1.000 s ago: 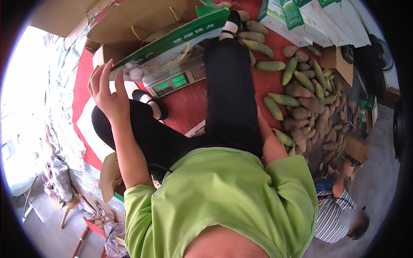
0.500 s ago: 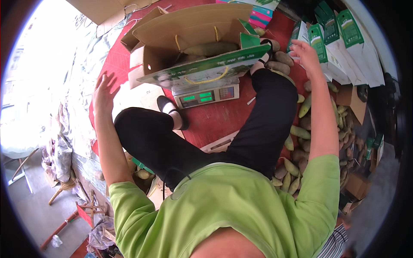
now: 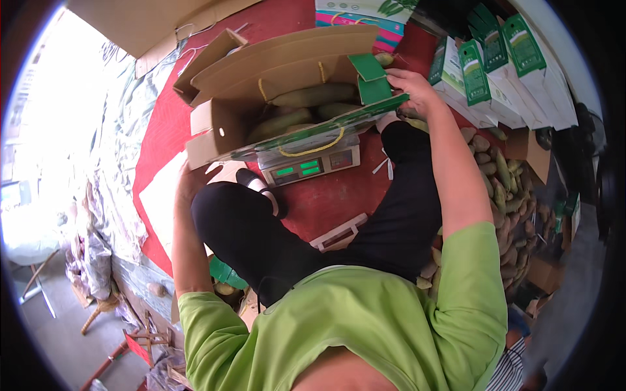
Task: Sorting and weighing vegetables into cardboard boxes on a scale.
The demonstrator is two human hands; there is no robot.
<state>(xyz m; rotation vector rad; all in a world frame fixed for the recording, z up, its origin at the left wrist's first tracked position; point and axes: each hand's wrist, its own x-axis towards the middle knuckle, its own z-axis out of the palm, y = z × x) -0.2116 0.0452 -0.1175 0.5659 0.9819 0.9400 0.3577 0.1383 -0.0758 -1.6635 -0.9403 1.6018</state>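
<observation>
Both my hands are at the corners of an open cardboard carton (image 3: 287,55) that sits on a digital scale (image 3: 343,159).

My right hand (image 3: 415,89), fingers partly curled, grips the carton's front right corner beside its green end flap (image 3: 373,79); my left hand (image 3: 190,182) is at the front left corner, its fingers partly hidden, so I cannot tell how tightly they close. Inside the carton lie several long green-brown vegetables (image 3: 313,96), and a yellow cord handle (image 3: 314,152) loops over its front panel. The scale, its display lit green, stands on the red floor covering (image 3: 306,212) in front of my spread knees. To my right is a heap of vegetables (image 3: 512,215), with green-and-white boxes (image 3: 475,72) standing beyond it.
</observation>
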